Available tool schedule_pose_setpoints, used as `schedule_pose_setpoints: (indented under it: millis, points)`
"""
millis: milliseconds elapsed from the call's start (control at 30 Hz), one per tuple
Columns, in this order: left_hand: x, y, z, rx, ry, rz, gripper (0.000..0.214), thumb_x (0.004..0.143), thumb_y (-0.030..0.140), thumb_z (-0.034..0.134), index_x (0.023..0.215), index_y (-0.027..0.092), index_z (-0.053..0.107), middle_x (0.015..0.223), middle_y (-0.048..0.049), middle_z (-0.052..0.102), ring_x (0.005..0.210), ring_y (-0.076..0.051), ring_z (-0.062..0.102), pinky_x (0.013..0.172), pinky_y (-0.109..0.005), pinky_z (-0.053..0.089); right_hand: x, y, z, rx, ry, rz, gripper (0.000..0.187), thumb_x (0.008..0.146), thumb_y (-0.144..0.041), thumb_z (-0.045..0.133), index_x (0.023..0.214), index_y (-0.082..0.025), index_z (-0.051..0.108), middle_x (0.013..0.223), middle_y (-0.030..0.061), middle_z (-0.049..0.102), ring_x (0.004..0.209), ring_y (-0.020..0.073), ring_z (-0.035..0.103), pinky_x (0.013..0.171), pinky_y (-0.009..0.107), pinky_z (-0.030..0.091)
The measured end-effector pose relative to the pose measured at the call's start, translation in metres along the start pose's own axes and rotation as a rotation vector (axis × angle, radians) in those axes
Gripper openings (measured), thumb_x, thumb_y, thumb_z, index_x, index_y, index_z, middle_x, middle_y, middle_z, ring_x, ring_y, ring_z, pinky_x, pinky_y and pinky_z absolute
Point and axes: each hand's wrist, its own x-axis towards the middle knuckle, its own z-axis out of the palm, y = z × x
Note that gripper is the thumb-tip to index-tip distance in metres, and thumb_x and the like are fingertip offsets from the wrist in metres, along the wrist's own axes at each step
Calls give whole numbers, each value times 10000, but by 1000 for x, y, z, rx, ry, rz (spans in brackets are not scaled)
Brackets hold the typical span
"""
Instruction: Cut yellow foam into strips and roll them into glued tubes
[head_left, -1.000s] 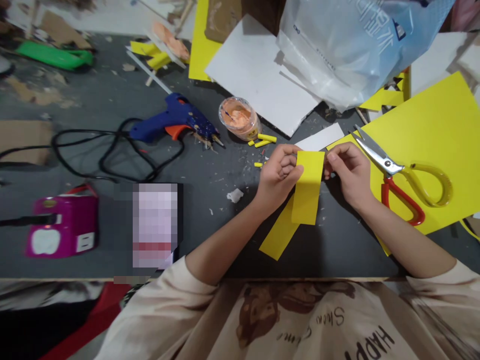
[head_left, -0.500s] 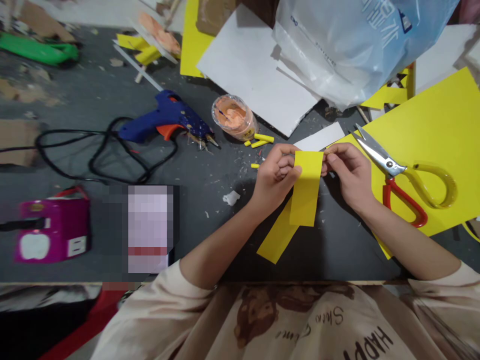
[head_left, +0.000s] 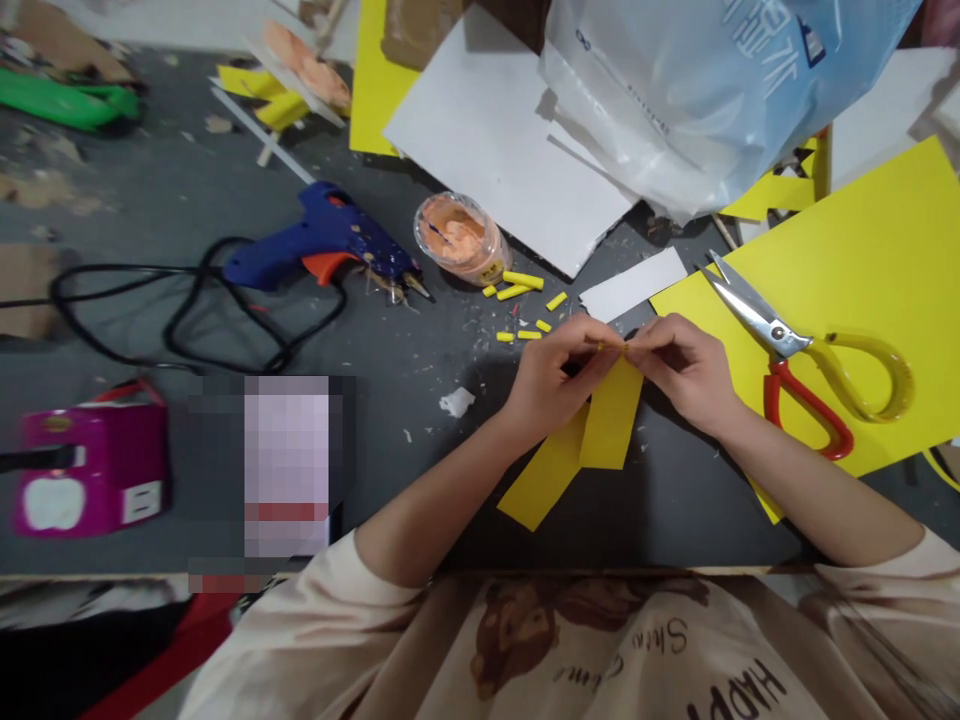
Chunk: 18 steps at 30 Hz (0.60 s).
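Observation:
My left hand (head_left: 559, 365) and my right hand (head_left: 682, 365) meet fingertip to fingertip over the upper edge of a yellow paper strip (head_left: 611, 420). Both hands pinch that edge, which is mostly hidden by the fingers, and the strip hangs toward me. A second yellow strip (head_left: 536, 485) lies at a slant on the dark table, partly under my left wrist and the held strip. Several small yellow paper rolls (head_left: 523, 282) lie beyond my left hand. Scissors (head_left: 780, 340) with one yellow and one red handle lie to the right of my right hand, blades apart.
A blue glue gun (head_left: 330, 235) with a black cord lies left of a tub of orange clay (head_left: 461, 240). White card (head_left: 510, 130), a plastic bag (head_left: 720, 100) and a yellow sheet (head_left: 885, 270) cover the back and right. A purple box (head_left: 94, 465) stands at left.
The fingertips of both hands have come together at the strip's top edge, and that edge has tilted out of sight behind them. More yellow rolls and the small white strip now show.

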Motion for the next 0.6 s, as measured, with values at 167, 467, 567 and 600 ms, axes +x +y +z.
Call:
schedule_pose_setpoints:
  millis: [167,467,567,600]
  points:
    - [-1,-1,0,27,52,77,67,855,196,599,797,176,625,686,18,641,577,-64,604,512,-150,437,-1,-2,0,-21,-16,12,46,808,-195,611,783,-233,609,713,-29,605,552,82,487,510,234,392]
    - [0,0,-2,25,17,65,136,864,304,612,851,169,629,745,-2,666,595,-68,620,504,-152,431,2,7,0,165,-23,-66,100,776,-151,634,699,-205,600,675,-25,579,615,88,535,532,221,410]
    - [0,0,-3,-18,37,98,109,846,274,638,805,173,641,699,11,650,573,-63,601,496,-154,419,3,8,1,209,-25,-86,119,768,-124,644,689,-203,606,676,-25,583,621,87,545,530,218,420]
    - [0,0,-3,-38,44,111,96,838,254,646,784,175,645,676,17,641,559,-60,589,490,-153,413,3,7,1,224,-24,-88,125,768,-117,648,686,-202,606,681,-25,585,622,87,549,528,218,424]
